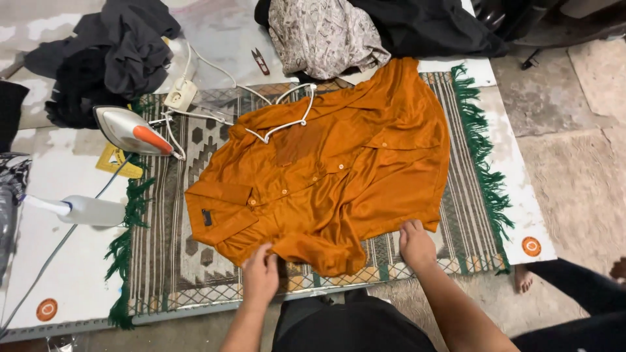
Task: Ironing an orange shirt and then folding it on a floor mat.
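Orange shirt [339, 176] lies spread across the centre of the frame on a patterned mat with green fringe [163, 261], collar toward centre left, a white cord [287, 124] draped over its upper part. Left hand [261, 277], lower centre, pinches the shirt's near edge, fingers closed on the fabric. Right hand [415, 243], just right of it, presses flat on the lower hem, fingers loose; whether it grips, cannot tell. Iron [130, 130] stands at upper left of the mat, off the shirt. Dark clothes pile [104, 58] sits upper left; a grey patterned garment [323, 36] top centre.
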